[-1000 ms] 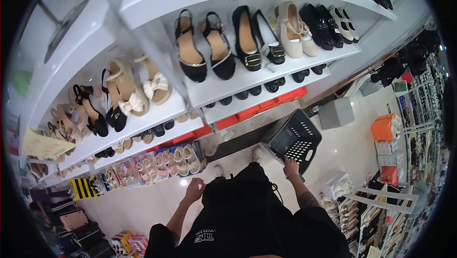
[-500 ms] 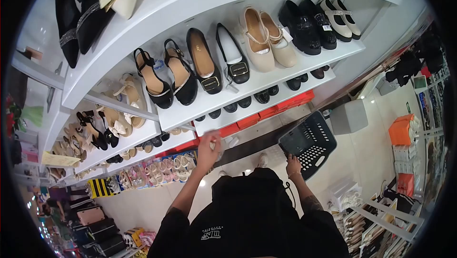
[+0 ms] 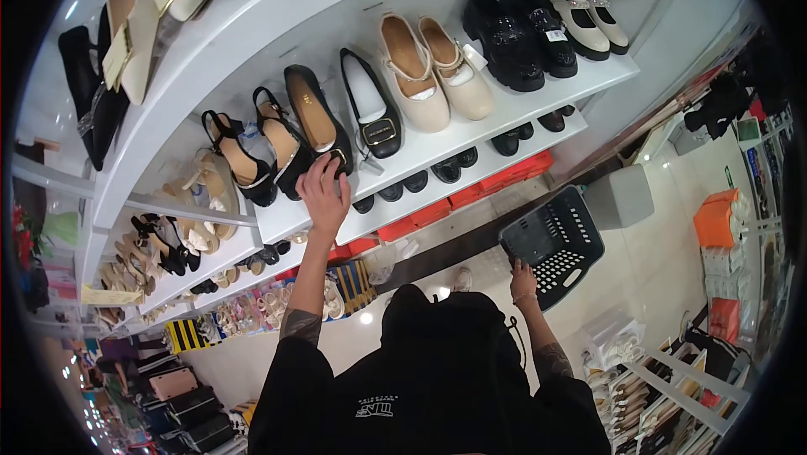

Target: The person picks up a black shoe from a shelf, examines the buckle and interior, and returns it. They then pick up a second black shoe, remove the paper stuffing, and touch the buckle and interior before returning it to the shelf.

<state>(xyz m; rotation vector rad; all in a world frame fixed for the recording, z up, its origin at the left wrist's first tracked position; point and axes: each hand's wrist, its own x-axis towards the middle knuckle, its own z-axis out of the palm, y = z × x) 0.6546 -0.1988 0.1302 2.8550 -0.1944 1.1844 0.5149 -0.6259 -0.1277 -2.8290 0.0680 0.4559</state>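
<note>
My left hand (image 3: pixel 324 193) is at the shelf edge, its fingers apart over the toe of a black buckled pump (image 3: pixel 314 115). Its palm hides part of that toe. Beside it stands the matching pump (image 3: pixel 371 106), with white filling inside and a tag hanging near its toe. On the other side are black slingback shoes (image 3: pixel 280 144) close to my fingers. My right hand (image 3: pixel 523 281) is closed on the near rim of a dark grey shopping basket (image 3: pixel 574 247), which hangs tilted above the floor.
Beige strap shoes (image 3: pixel 423 89), black loafers (image 3: pixel 504 43) and cream strap shoes (image 3: pixel 582 26) share the white shelf (image 3: pixel 521 100). More shoes fill the shelves below and above. A grey box (image 3: pixel 620 196) stands beyond the basket. Orange bags (image 3: pixel 717 224) and shoe racks are at the right.
My left hand has moved up and leftward from below the shelf to the black pump's toe. My right hand stays on the basket. The view has shifted slightly.
</note>
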